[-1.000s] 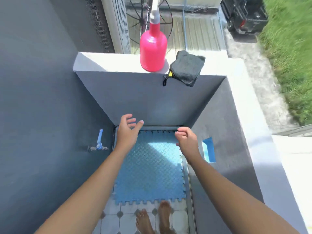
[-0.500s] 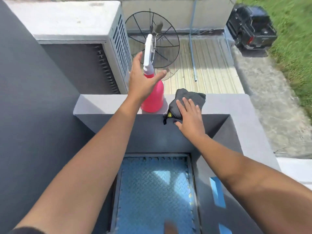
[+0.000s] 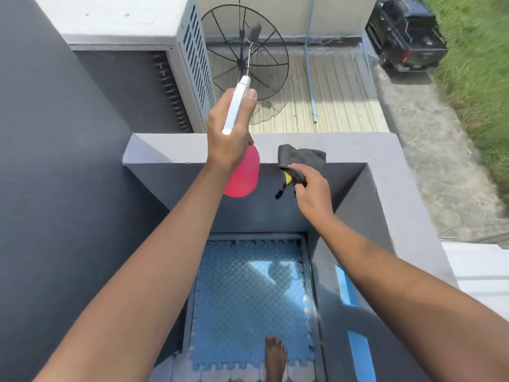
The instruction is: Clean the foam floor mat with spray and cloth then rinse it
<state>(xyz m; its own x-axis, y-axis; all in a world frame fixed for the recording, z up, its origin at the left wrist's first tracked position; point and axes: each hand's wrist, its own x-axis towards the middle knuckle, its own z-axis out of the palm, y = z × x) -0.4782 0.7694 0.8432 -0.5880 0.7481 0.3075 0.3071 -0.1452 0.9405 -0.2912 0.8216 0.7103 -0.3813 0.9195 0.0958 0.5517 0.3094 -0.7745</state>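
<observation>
A blue foam floor mat (image 3: 248,299) with jigsaw edges lies on the floor far below, between dark walls. My left hand (image 3: 230,133) is shut around the white neck of a pink spray bottle (image 3: 243,175), holding it tilted and lifted off the wall top. My right hand (image 3: 311,188) pinches the near edge of a dark grey cloth (image 3: 301,157) that still rests on the white ledge (image 3: 165,150); a yellow patch shows under my fingers.
An air-conditioner unit (image 3: 132,51) stands behind the ledge at the left, with a round wire dish (image 3: 245,53) beside it. A bare foot (image 3: 275,357) stands at the mat's near edge. A dark truck (image 3: 407,34) and grass lie far below at the right.
My left hand has closed on the spray bottle's neck and lifted it off the ledge. My right hand went from lying flat on the cloth to gripping its edge.
</observation>
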